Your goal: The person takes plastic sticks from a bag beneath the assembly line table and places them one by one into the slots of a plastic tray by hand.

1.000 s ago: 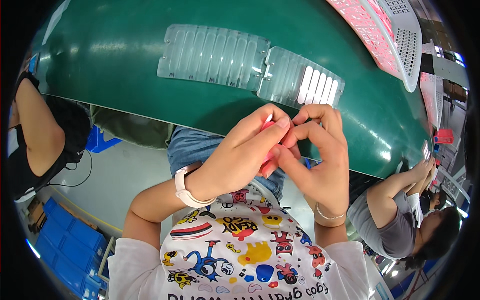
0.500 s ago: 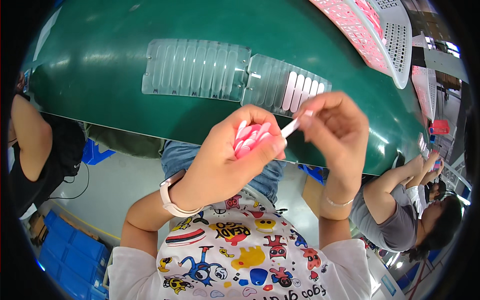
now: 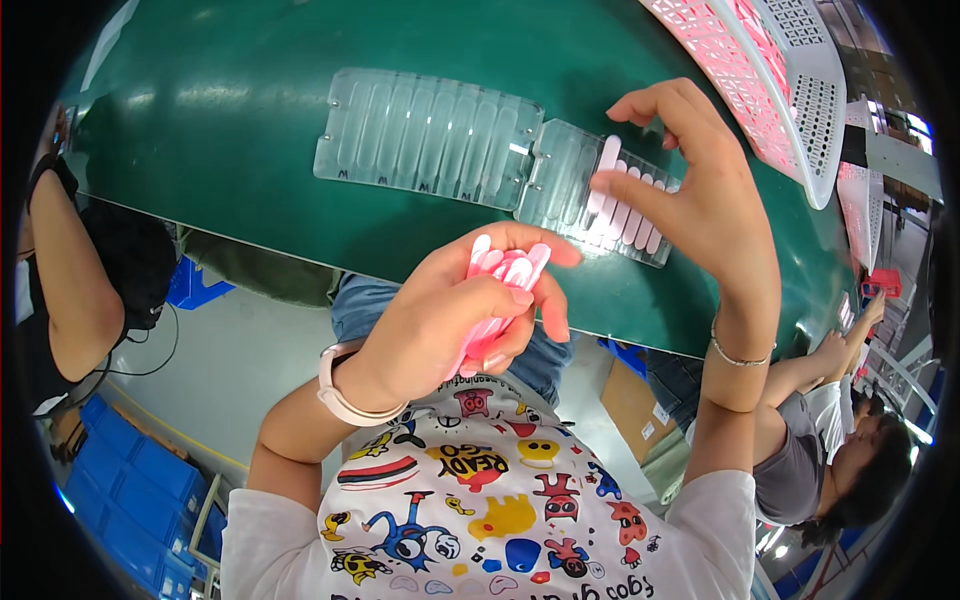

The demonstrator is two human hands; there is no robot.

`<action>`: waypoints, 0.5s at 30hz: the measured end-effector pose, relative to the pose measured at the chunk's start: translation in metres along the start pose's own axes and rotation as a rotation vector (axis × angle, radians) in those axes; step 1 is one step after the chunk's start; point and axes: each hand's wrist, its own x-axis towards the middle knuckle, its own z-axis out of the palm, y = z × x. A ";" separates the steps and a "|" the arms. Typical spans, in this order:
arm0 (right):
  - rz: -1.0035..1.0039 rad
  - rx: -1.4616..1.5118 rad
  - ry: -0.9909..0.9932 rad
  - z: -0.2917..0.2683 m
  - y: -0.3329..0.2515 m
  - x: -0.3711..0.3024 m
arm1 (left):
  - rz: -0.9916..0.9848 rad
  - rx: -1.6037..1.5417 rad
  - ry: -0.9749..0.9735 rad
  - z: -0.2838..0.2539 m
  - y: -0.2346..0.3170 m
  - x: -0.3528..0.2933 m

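My left hand [image 3: 430, 318] is closed round a bunch of small flat sticks [image 3: 503, 268], pink and white with rounded ends. Beyond it on the table lies a see-through plastic tray of two joined panels with long slots. Its left panel [image 3: 420, 135] shows bare slots. Several pale pink sticks [image 3: 637, 222] lie side by side in the right panel [image 3: 560, 160]. Over that panel, my right hand [image 3: 700, 180] is open, fingers spread. Its thumb tip overlaps one stick [image 3: 608, 155], which sits farther out than its neighbours; whether they touch I cannot tell.
A green table [image 3: 230, 110] spans the view. White perforated baskets [image 3: 810, 130] holding pink items stand at the far right. Other people sit on both sides, one arm [image 3: 75, 280] at left, a person in grey [image 3: 790, 455] at right. Blue bins [image 3: 130, 490] stand lower left.
My right hand has moved outward from beside my left hand to the tray, and the stick it pinched now lies at the right panel. My left hand has turned, still holding the bunch.
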 end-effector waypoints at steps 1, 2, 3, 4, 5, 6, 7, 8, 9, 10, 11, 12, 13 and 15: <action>0.014 0.031 -0.032 0.001 0.001 -0.002 | 0.000 -0.001 0.001 0.001 0.000 -0.001; 0.028 0.061 -0.064 0.002 0.001 -0.004 | 0.028 -0.012 -0.017 0.002 0.001 -0.001; 0.026 0.063 -0.065 0.003 0.000 -0.006 | 0.058 -0.023 -0.034 0.003 0.001 -0.002; 0.085 0.083 -0.066 0.004 -0.003 -0.009 | 0.059 -0.023 -0.033 0.003 0.001 -0.002; 0.143 0.104 -0.067 0.005 -0.004 -0.011 | 0.069 -0.021 -0.050 0.003 0.001 -0.003; 0.149 0.097 -0.067 0.004 -0.003 -0.011 | 0.077 -0.023 -0.077 0.003 0.001 -0.003; 0.181 0.089 -0.076 0.004 -0.001 -0.011 | 0.074 -0.026 -0.084 0.002 0.000 -0.003; 0.212 0.081 -0.085 0.003 0.000 -0.010 | 0.059 -0.022 -0.092 0.002 0.000 -0.002; 0.214 0.080 -0.084 0.002 0.001 -0.009 | 0.044 -0.015 -0.095 0.003 0.000 -0.002; 0.210 0.079 -0.095 0.002 0.000 -0.008 | 0.044 -0.014 -0.096 0.004 0.000 -0.003; 0.206 0.078 -0.107 0.002 -0.001 -0.007 | 0.029 -0.005 -0.090 0.005 0.000 -0.004; 0.203 0.078 -0.106 0.004 -0.003 -0.008 | 0.017 0.005 -0.081 0.005 0.000 -0.004; 0.110 0.049 -0.005 0.006 -0.006 -0.010 | 0.020 0.006 -0.079 0.005 0.001 -0.004; -0.011 0.139 0.098 0.005 -0.018 -0.017 | 0.007 -0.007 -0.126 0.004 -0.001 -0.004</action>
